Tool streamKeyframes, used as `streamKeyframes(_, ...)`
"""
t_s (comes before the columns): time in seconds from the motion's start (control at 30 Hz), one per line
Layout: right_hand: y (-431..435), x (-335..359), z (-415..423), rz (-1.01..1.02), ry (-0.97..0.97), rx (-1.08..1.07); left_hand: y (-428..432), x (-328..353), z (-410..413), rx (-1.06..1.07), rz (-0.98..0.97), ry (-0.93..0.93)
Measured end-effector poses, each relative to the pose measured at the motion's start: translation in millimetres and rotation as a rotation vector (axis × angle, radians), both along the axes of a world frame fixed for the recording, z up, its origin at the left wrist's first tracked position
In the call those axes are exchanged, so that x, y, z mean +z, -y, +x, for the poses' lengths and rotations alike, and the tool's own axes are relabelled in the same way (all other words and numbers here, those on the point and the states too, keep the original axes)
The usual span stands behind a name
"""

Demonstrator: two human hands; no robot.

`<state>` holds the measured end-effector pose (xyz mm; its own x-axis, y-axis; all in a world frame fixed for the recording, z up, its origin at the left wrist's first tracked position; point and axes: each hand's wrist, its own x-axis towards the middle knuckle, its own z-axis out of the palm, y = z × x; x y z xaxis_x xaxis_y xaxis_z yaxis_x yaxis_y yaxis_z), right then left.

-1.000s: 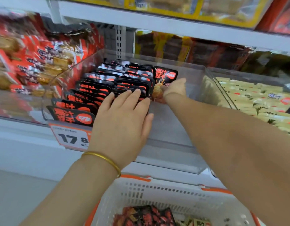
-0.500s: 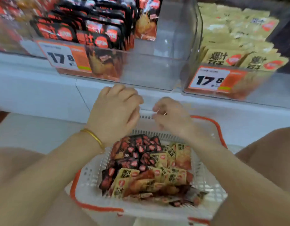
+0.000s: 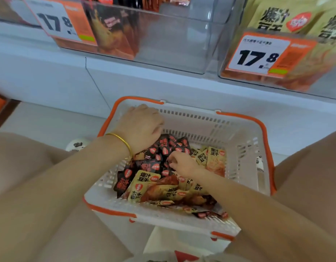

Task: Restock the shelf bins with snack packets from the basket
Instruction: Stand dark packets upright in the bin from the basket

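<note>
Shelf bins (image 3: 172, 35), clear plastic, stand side by side along the top of the view on a white shelf ledge (image 3: 144, 82). The middle bin has dark orange-red packs stood up at its left end. The bin to its right is packed with upright yellow packs (image 3: 272, 17).

Bare legs (image 3: 31, 176) frame the view left and right. Between them, just below the ledge, sits the basket (image 3: 248, 148), white slotted plastic with an orange rim.

Snack packets are heaped in the basket's near and left part. The black packets (image 3: 154, 165) lie toward the far left of the heap, the yellow packets (image 3: 148, 176) nearer and to the right.

The left hand (image 3: 142, 125) is knuckles up over the basket's far-left corner, above the black packets. Its fingers curl down out of sight, so whether it grasps anything cannot be told. The right hand (image 3: 182, 163) is down in the middle of the heap, fingers and thumb curled, the tips pinching at the black packets.

An orange-and-white price tag (image 3: 257, 55) reading 17.8 is on each bin front. A thin gold bangle (image 3: 120, 138) circles the left wrist.
</note>
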<state>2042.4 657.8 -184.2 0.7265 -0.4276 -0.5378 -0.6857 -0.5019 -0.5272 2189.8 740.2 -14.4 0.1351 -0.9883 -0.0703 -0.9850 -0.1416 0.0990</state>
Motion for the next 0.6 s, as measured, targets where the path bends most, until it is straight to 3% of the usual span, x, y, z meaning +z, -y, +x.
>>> streamKeyframes(0.2, -13, -20, 32, 0.148, -0.001, 0.0, 0, -7, 3, 0.018, 0.118, 0.04)
streamKeyframes(0.4, -36, -26, 46, -0.057, -0.14, 0.069, -5, -4, 11, 0.068, 0.139, 0.019)
streamKeyframes(0.6, 7, 58, 44, 0.027, 0.169, 0.038, 3, 2, 9, 0.105, 0.171, -0.02)
